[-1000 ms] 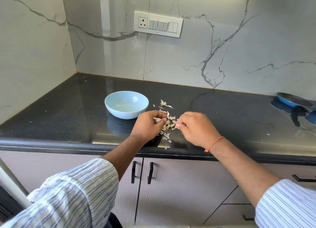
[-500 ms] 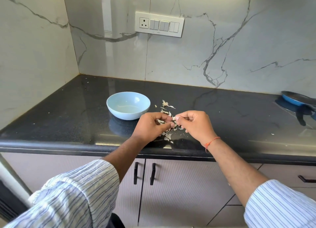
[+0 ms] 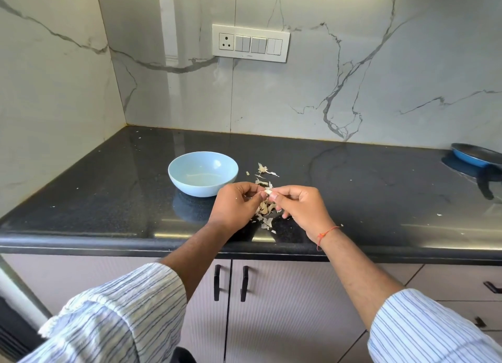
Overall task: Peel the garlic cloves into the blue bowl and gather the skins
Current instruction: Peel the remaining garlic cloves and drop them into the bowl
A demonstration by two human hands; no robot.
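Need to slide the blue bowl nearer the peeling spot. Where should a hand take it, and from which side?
Take the blue bowl by its near-right rim, coming from the right and above. It stands upright and open-topped, and its sides curve in toward a narrow base, so the rim probably gives the surest pinch. That edge lies closest to the left hand, which with the right hand now pinches a garlic clove.
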